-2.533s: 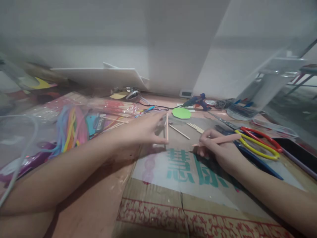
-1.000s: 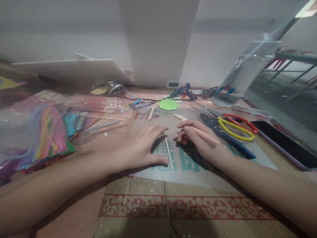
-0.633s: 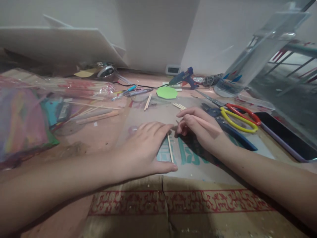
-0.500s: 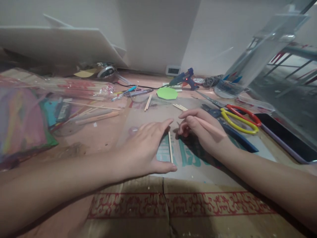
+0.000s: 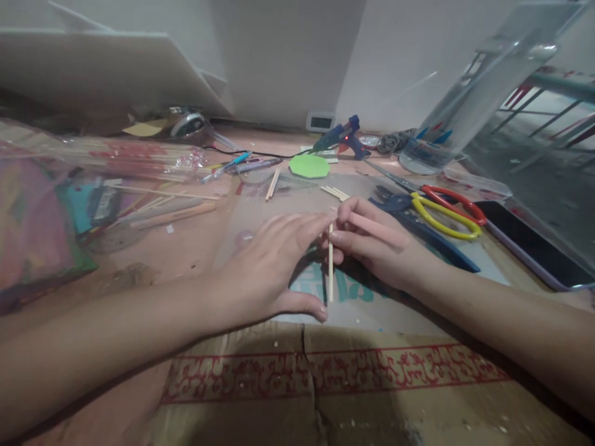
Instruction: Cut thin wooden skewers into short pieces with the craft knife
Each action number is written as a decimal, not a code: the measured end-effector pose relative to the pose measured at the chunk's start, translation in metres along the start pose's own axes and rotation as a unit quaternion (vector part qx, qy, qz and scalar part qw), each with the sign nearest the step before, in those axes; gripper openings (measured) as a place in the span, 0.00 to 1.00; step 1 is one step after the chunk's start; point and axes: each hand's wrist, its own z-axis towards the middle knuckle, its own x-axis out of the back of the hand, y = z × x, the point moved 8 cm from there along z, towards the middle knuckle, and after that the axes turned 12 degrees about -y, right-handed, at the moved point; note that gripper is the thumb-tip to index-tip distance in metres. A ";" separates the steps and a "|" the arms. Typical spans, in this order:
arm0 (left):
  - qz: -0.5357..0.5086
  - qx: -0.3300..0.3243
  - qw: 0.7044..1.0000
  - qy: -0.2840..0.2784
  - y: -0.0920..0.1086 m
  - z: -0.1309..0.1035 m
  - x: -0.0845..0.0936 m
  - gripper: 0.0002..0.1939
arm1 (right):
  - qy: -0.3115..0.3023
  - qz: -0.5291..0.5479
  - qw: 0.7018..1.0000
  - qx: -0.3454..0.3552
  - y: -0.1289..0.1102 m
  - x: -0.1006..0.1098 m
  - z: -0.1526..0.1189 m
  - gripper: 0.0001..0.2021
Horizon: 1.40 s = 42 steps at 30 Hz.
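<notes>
A thin pale wooden stick (image 5: 331,272) stands nearly lengthwise between my hands, over the sheet with green print. My right hand (image 5: 367,238) pinches its upper part between thumb and fingers. A slim pink pen-like tool (image 5: 379,230) lies along the same hand; its tip is hidden. My left hand (image 5: 279,260) is open beside the stick, its fingers stretched over the upper end and its thumb apart near the lower end. Whether the left fingertips touch the stick, I cannot tell. Short cut sticks (image 5: 334,193) lie just beyond my right hand, and others (image 5: 273,184) farther left.
Blue-handled pliers (image 5: 427,238), scissors (image 5: 449,214) with red and yellow grips and a phone (image 5: 534,244) lie at right. Behind are a green octagon (image 5: 309,165), a glue gun (image 5: 341,136) and a clear container (image 5: 427,152). Bagged sticks (image 5: 134,155) lie at left.
My right hand has moved left to the stick and pinched it. The stick has shifted slightly right. My left hand stays spread, and the view has tilted a little.
</notes>
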 end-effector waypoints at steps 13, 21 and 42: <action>-0.020 0.014 1.000 -0.008 -0.002 0.000 -0.001 0.56 | -0.010 0.017 1.000 -0.008 0.005 0.000 0.002 0.16; -0.034 0.030 0.999 -0.015 0.000 -0.002 -0.001 0.59 | 0.012 -0.084 0.996 0.008 -0.003 0.002 -0.001 0.10; -0.097 0.211 0.958 -0.166 -0.021 -0.012 -0.027 0.62 | 0.117 -0.204 0.971 -0.048 -0.003 0.027 -0.004 0.12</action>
